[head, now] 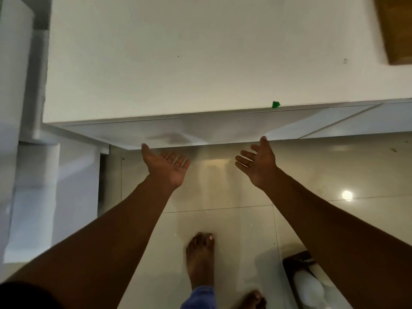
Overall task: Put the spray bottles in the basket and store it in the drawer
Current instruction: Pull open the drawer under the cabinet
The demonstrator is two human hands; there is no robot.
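Observation:
My left hand (166,166) and my right hand (258,163) are both stretched out palm-up below the front edge of a white countertop (178,63). Their fingers are spread and nothing is in them. Just beyond the fingertips is the glossy white drawer front (200,130), which looks shut. At the bottom right, on the floor, stands a dark basket (296,264) with pale white bottles (308,288) in it, partly hidden by my right forearm.
White cabinet panels (33,175) stand at the left. A small green scrap (275,104) sits on the counter edge. A wooden object (396,30) is at the top right. My bare feet (200,259) stand on shiny beige floor tiles (234,186).

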